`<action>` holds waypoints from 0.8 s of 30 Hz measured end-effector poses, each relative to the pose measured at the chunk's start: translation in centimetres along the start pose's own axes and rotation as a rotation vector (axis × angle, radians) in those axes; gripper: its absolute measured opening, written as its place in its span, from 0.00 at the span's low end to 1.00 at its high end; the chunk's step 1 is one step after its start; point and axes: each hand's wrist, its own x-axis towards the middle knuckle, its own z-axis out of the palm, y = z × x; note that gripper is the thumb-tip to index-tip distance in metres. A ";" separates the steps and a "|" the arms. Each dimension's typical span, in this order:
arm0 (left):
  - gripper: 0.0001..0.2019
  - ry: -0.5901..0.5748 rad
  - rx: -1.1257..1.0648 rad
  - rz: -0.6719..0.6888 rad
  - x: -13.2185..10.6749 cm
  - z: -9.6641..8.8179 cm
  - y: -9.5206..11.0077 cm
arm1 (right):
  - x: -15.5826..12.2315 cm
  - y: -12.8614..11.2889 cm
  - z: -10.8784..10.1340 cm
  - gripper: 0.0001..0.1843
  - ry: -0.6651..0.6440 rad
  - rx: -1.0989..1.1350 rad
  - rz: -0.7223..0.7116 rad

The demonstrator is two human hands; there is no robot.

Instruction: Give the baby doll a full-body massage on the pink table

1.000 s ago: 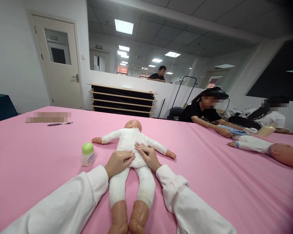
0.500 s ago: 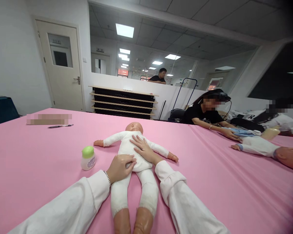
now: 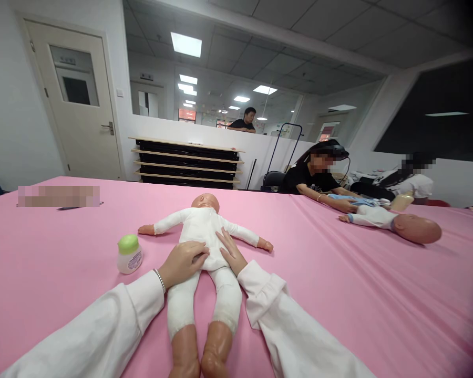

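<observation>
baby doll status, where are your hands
Left hand and right hand flat on the infant doll's white-clothed torso. Doll face up on pink cloth. Green-capped bottle beside doll, not touching left hand.

**No Legible Writing in View**

We can read no words, numbers or brands here. The label [image 3: 134, 259] on the green-capped bottle [image 3: 129, 254] has print too small to make out, and the small sign [image 3: 67, 60] on the door and the red sign [image 3: 186, 116] beyond the glass stay unreadable.
</observation>
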 end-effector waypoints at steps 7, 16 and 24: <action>0.25 -0.401 0.018 0.164 3.8 -0.4 0.3 | 0.1 1.3 0.6 0.30 -0.015 -0.012 0.003; 0.21 -0.310 0.206 -0.072 6.6 2.1 -3.1 | 0.1 1.0 0.6 0.26 -0.064 -0.060 0.010; 0.25 0.042 0.277 -0.475 5.1 2.0 -4.3 | -0.3 -0.6 0.1 0.28 -0.048 -0.005 -0.004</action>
